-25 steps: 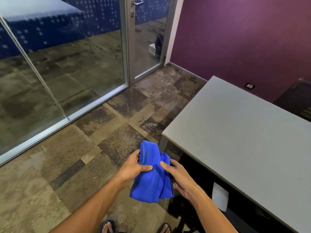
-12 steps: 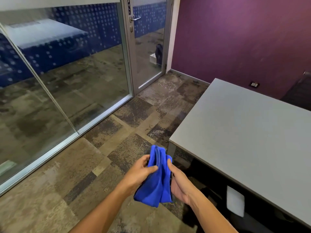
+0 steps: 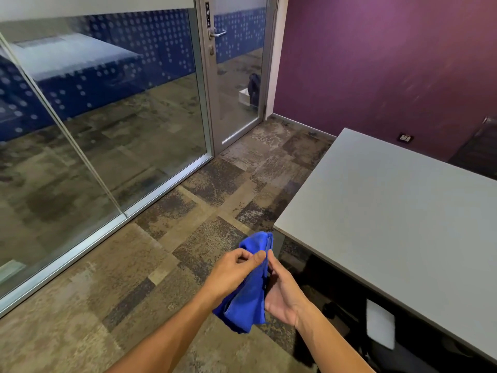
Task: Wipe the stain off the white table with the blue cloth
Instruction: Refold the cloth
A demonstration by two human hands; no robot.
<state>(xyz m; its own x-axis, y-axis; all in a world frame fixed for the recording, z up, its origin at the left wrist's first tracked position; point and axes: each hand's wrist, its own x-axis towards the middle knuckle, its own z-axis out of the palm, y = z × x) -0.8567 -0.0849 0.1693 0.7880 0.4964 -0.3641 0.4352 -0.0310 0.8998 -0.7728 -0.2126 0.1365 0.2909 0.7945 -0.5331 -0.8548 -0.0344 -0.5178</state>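
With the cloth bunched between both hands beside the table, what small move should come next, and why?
Probably carry the blue cloth right and up over the white table's near corner. Both the left hand and the right hand hold it over the carpet, off the tabletop. No stain is visible on the part in view.

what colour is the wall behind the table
Purple wall, plain, seen in the head view.

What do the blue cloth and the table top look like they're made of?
The blue cloth looks like soft, matte microfibre or terry: it bunches in limp folds between the left hand and the right hand. The table top looks like smooth matte laminate, pale grey-white, flat and even with a thin crisp edge; its core cannot be told.
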